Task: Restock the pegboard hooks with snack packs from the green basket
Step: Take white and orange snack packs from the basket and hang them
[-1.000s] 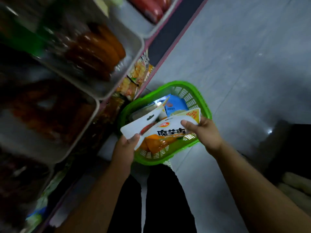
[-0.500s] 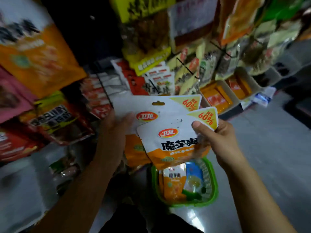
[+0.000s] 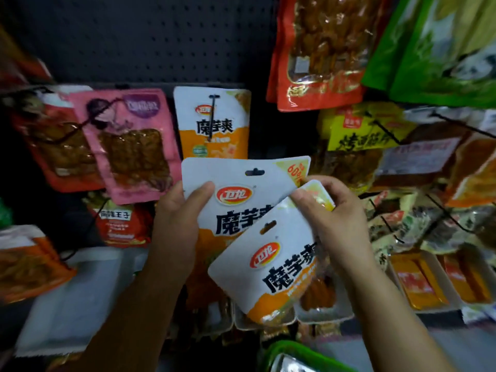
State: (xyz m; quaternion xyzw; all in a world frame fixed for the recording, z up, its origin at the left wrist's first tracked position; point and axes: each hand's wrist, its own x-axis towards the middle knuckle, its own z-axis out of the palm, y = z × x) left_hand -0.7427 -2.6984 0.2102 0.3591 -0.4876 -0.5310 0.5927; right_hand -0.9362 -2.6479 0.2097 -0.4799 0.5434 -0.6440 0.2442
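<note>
Two white-and-orange snack packs are held up before the dark pegboard point(image 3: 134, 36). My left hand point(image 3: 177, 224) grips the rear pack point(image 3: 241, 191) by its left edge, thumb across the front. My right hand point(image 3: 332, 218) pinches the top right corner of the front pack point(image 3: 271, 272), which tilts to the right and overlaps the rear one. Just above them a matching pack point(image 3: 212, 124) hangs on a black hook point(image 3: 212, 116). The green basket point(image 3: 290, 353) shows only its rim at the bottom edge.
Pink point(image 3: 131, 146) and red point(image 3: 61, 146) packs hang at left, red point(image 3: 316, 49), green point(image 3: 434, 49) and yellow point(image 3: 359, 127) packs at right. Bare black hooks point(image 3: 389, 229) stick out at right. White trays point(image 3: 418, 283) of orange packets line the shelf below.
The view has swung up from the basket on the floor to the pegboard. Both hands have lifted the two packs out of the basket and up to the hooks, and the front pack has tilted.
</note>
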